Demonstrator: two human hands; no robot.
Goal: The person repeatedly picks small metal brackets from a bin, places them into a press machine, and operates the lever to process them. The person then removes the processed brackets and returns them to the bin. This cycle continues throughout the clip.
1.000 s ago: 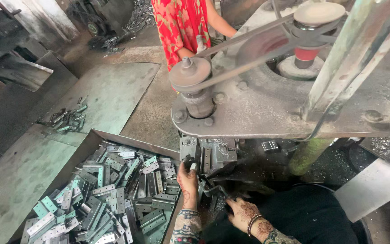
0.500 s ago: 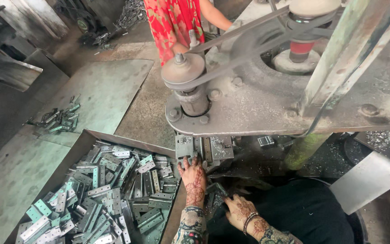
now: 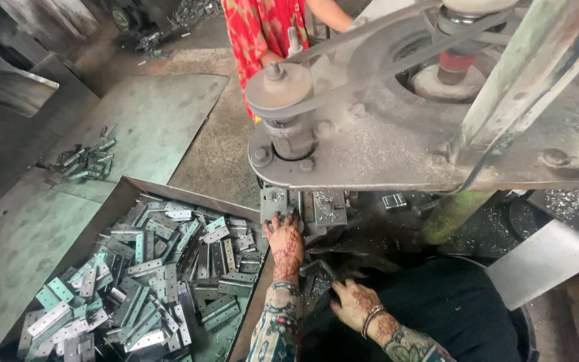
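Right at the centre of the frame, the left hand (image 3: 285, 243) reaches up and away from the body, fingers spread and laid flat on a small metal plate (image 3: 275, 202) that sits in the fixture (image 3: 323, 209) under the belt-driven press (image 3: 397, 127). It presses on the piece rather than closing around it. The plate lies straight ahead of this hand, toward the top of the frame, with its long axis running roughly up and down, in line with the forearm.

Lower and to the right of centre, the right hand (image 3: 353, 303) rests near the lap, fingers loosely curled at a dark metal piece (image 3: 318, 268); whether it truly grips that piece I cannot tell. The two hands are apart, the left clearly the nearer to the fixture, the right just beside the left forearm.

At lower left a sheet-metal tray (image 3: 189, 194) holds a heap of hinge plates (image 3: 149, 268), some silver, some greenish, touching the left forearm's side. A smaller scatter of plates (image 3: 85, 161) lies on the floor at middle left. At top centre, another person in a red patterned garment (image 3: 259, 30) stands behind the pulley (image 3: 279, 84).
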